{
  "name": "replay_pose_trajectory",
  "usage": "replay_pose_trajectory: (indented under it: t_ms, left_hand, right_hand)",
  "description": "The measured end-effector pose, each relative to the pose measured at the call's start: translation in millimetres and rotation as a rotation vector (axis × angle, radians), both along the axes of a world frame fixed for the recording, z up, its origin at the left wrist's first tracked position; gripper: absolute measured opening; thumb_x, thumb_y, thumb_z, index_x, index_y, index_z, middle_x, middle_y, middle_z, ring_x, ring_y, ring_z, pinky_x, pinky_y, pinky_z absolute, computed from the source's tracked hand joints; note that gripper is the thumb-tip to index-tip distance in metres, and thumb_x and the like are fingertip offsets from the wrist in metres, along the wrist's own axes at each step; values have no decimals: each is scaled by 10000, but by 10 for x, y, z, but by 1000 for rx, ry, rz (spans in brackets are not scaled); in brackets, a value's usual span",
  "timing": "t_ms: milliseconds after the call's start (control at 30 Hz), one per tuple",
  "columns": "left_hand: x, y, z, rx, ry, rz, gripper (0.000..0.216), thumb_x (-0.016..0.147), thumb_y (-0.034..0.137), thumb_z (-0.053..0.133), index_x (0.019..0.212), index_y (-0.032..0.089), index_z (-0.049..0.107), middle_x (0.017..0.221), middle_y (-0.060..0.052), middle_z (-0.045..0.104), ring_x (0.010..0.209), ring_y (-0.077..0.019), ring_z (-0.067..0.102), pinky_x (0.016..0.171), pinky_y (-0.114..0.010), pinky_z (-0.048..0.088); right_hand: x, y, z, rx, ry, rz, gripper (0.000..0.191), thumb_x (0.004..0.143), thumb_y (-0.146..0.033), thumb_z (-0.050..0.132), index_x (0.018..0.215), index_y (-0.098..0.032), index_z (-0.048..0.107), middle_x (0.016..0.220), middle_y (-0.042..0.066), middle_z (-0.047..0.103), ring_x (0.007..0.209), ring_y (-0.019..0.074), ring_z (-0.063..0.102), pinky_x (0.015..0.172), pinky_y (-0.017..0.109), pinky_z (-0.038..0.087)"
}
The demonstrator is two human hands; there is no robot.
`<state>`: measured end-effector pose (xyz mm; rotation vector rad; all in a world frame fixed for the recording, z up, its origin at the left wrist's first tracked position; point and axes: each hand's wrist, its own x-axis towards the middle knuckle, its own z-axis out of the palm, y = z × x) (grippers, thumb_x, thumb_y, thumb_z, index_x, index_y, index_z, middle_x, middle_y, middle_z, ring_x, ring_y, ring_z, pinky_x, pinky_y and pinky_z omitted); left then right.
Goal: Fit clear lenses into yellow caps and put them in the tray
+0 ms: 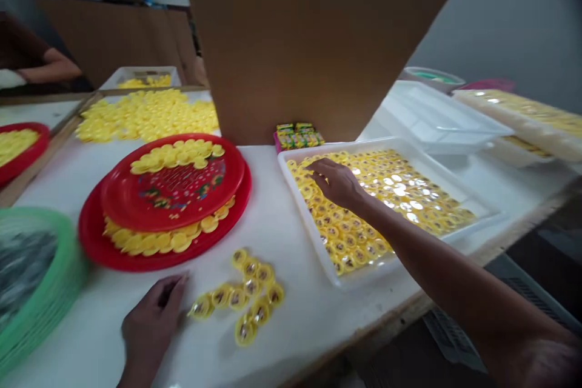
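Observation:
My right hand [336, 182] reaches over the far left part of a white plastic tray [313, 242]. Its fingers and thumb come together in a pinch just above the discs; whatever is between them, if anything, is hidden. Rows of small round yellow discs [350, 248], with dark prints under a shiny clear top, fill most of the tray. On the white tabletop, my left hand [152, 321] rests with curled fingers, thumb close to the forefinger; I cannot see anything held. Just right of it lies a loose cluster of similar printed yellow discs [250, 288].
Two stacked red plates [173, 212] carry plain yellow discs. A green basket [68, 279] holds grey pieces. Behind are a yellow disc heap [150, 115], a brown board [295, 42], small green-yellow packets [300, 136] and a white tray [441, 112]. Another person's arm [54, 66] shows far left.

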<state>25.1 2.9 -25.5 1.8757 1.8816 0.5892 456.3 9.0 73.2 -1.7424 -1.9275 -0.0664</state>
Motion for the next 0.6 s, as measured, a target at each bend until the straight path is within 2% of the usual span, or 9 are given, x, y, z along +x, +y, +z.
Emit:
replay_pose_trajectory:
  t_ms: [100,167,300,433,600]
  left_hand:
    - [18,-4,37,-35,-85,64,302,759,538,537,850,271,641,753,49,655,706,-164,605,611,-237,432]
    - [58,2,74,-36,-118,59,310,759,542,533,836,263,644,748,44,657,700,-164,601,608,-235,422]
    - [96,-16,136,-34,-134,30,294,782,520,531,828,256,651,738,37,656,679,-160,592,578,-226,399]
    - [83,-39,167,-32,-91,18,272,818,484,512,821,248,647,708,39,644,641,-146,575,557,-221,373]
    - [78,-31,180,-53,-78,12,293,842,481,486,819,237,647,710,20,643,630,-160,571,546,-234,367]
  right_hand:
    - [-691,-213,66,-108,36,264,190,857,-149,493,997,-153,620,966,71,625,827,151,598,750,254,461]
    - [-1084,-303,75,-250,6,358,190,844,-160,534,1012,-145,620,980,77,623,851,157,602,761,254,463]
    - [-1654,-289,0,-460,-107,341,269,817,-258,608,1062,-146,610,1018,97,616,889,197,606,777,289,466]
    - [-1973,-165,-167,-605,-207,285,268,796,-310,621,1025,-169,618,970,107,618,808,222,612,676,296,468]
    - [-2098,-60,-338,-576,-290,298,168,797,-167,528,934,-180,624,929,101,617,760,199,604,634,275,446]
